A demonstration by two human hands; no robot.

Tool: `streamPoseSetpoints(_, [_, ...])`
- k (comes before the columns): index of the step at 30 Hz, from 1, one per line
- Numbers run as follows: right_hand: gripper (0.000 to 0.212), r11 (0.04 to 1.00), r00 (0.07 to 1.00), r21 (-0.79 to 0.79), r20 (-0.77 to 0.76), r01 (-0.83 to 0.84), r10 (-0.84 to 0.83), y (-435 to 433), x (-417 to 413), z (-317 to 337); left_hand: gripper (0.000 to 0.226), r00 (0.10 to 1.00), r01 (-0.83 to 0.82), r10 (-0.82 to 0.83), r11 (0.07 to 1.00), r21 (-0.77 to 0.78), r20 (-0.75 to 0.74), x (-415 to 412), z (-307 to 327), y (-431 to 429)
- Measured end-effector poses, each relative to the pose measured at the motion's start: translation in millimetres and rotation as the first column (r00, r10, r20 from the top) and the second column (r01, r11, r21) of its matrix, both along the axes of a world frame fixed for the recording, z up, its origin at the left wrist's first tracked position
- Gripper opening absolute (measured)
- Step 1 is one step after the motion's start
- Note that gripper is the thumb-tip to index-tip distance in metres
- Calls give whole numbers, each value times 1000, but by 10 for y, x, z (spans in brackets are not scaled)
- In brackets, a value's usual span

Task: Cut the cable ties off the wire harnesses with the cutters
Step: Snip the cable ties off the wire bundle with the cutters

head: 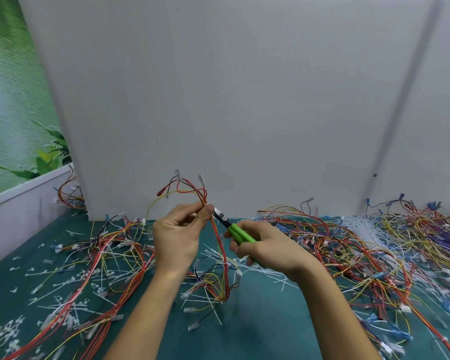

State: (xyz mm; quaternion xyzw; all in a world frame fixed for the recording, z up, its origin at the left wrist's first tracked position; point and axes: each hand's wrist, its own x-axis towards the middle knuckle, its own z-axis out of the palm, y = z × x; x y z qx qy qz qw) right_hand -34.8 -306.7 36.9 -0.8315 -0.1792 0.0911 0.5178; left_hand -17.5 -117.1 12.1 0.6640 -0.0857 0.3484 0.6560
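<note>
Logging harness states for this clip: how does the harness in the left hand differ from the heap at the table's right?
The held harness is pinched by the left hand, with the cutters at it; the heap lies untouched on the table. The held harness is one bundle; the heap is many, tangled. Both have red and yellow wires.

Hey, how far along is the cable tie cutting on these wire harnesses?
Partway. Done: snipped tie scraps litter the mat on the left. In hand: the left hand pinches one harness while the right hand holds the green cutters, tip at a white tie. Remaining: probably the big tangle on the right, though its ties are hard to make out.
</note>
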Motion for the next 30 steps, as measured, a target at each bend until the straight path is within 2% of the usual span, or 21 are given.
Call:
streamPoseSetpoints(3, [22,1000,1000,10,10,-4,4,18,11,-21,12,1000,-7,7,1000,23,13,-17,7,-19])
streamPoseSetpoints(9, [14,994,999,109,-27,23,-20,92,-14,-19,21,999,-29,27,998,53,28,-22,-22,-56])
streamPoseSetpoints(14, [12,992,999,123,-25,30,-27,140,-22,-23,25,997,-67,64,993,98,38,13,-62,-62])
streamPoseSetpoints(18, [9,992,999,119,-21,35,-33,172,-14,-37,9,996,-93,93,996,-10,-13,14,-85,-100])
streamPoseSetpoints(21, [10,992,999,119,-17,47,-45,219,-23,-51,10,995,-93,91,992,-87,-28,21,-98,-118])
streamPoseSetpoints(30, [12,993,997,98,-21,69,-68,312,-58,-42,10,992,-121,121,993,-3,21,23,-96,-91])
